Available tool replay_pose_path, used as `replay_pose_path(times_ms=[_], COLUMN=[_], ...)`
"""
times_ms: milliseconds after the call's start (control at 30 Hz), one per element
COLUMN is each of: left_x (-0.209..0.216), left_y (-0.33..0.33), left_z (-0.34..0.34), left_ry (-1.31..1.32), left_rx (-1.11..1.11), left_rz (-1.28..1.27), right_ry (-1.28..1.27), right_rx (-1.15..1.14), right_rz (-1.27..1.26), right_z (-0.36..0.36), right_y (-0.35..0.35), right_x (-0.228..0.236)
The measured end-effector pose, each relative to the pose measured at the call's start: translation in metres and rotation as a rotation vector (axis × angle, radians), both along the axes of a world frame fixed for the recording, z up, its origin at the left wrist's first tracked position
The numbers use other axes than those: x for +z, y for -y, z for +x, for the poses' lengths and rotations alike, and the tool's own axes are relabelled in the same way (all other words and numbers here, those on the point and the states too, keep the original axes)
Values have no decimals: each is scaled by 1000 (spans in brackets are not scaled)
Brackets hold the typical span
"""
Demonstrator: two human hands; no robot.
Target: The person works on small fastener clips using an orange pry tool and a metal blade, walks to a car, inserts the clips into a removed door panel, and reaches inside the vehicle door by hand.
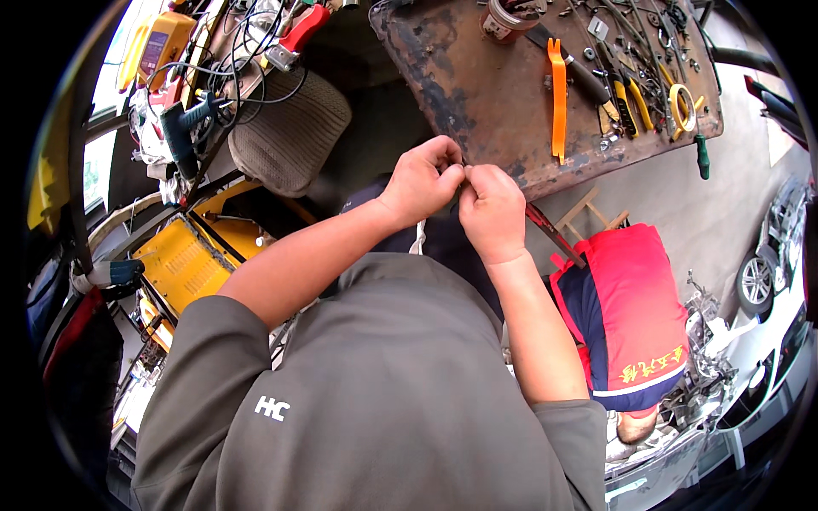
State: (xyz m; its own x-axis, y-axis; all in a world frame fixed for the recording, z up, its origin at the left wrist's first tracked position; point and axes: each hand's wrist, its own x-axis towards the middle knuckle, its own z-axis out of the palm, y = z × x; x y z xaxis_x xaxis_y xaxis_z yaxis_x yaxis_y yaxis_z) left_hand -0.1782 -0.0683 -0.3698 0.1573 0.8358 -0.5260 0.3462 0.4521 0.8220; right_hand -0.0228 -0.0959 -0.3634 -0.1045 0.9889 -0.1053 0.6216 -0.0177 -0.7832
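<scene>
My left hand (pixel 423 180) and my right hand (pixel 494 209) meet in front of me, just off the near left edge of the rusty metal worktable (pixel 477 115). The fingers of both are pinched together at the tips. A tiny dark thing seems to sit between them, too small to make out. Farther right on the tabletop lie an orange pry tool (pixel 558 102), a dark-handled tool (pixel 588 85), yellow-and-black pliers (pixel 626 106) and a roll of yellowish tape (pixel 681 109). A screwdriver with a green handle (pixel 702 157) sticks out over the edge.
Left of the table stands a fabric-covered chair (pixel 294 128), with tangled black cables and a teal gun-shaped tool (pixel 183 136) beside it. A yellow machine (pixel 183 264) is at left. A person in a red and navy vest (pixel 630 315) bends near a car (pixel 771 281) at right.
</scene>
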Motion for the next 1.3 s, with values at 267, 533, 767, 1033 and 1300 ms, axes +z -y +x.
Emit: replay_pose_path(times_ms=[267,533,767,1033,1300], left_x=[30,130,208,242,281], left_y=[29,23,28,34,16], left_z=[9,33,48,66,83], left_ry=[-26,59,138,331,532], left_rx=[81,146,105,149,287], left_rz=[6,92,195,268,-72], right_ry=[-77,-217,-307,-474,-364], right_rx=[-42,-128,-22,12,53], right_rz=[-18,-143,-52,-79,117], right_z=[11,37,64,92,106], right_y=[11,-6,-7,-14,-16], right_x=[37,135,211,258,277])
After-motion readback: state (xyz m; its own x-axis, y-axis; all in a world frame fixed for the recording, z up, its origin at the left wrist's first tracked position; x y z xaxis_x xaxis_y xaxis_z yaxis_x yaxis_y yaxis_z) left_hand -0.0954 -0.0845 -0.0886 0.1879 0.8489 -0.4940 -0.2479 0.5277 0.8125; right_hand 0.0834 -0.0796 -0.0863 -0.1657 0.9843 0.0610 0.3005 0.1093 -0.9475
